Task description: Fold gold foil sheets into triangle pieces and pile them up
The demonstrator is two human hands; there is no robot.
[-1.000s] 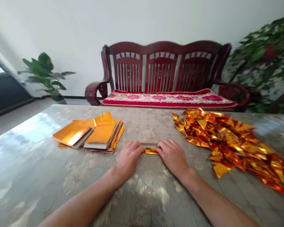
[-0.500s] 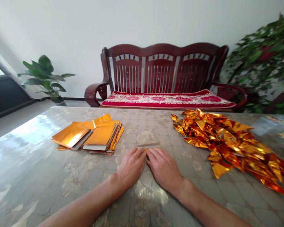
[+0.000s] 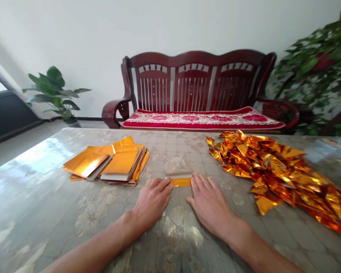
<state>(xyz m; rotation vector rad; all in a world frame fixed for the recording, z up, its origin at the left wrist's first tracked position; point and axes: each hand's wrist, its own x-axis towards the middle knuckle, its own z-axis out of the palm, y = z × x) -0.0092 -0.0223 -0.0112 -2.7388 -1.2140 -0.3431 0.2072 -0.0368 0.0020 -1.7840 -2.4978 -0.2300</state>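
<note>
A sheet of gold foil paper (image 3: 181, 182) lies on the table in front of me, its near part folded over into a narrow gold strip and a pale grey band showing along the far side. My left hand (image 3: 154, 197) rests flat with its fingertips on the strip's left end. On the right end press the fingers of my right hand (image 3: 207, 199), stretched out, with the thumb held apart. Neither hand grips anything. To the left sits a stack of flat gold foil paper (image 3: 121, 163). A heap of folded gold foil pieces (image 3: 261, 163) spreads out on the right.
The table (image 3: 102, 227) has a glossy, patterned cover. Beyond its far edge stands a dark red wooden bench (image 3: 191, 83) with a red and white cushion (image 3: 204, 118). A potted plant (image 3: 57, 93) is at the left, leafy greenery (image 3: 321, 72) at the right.
My hands have slid apart from the middle of the paper to its two ends. The gold strip between them, covered before, now shows.
</note>
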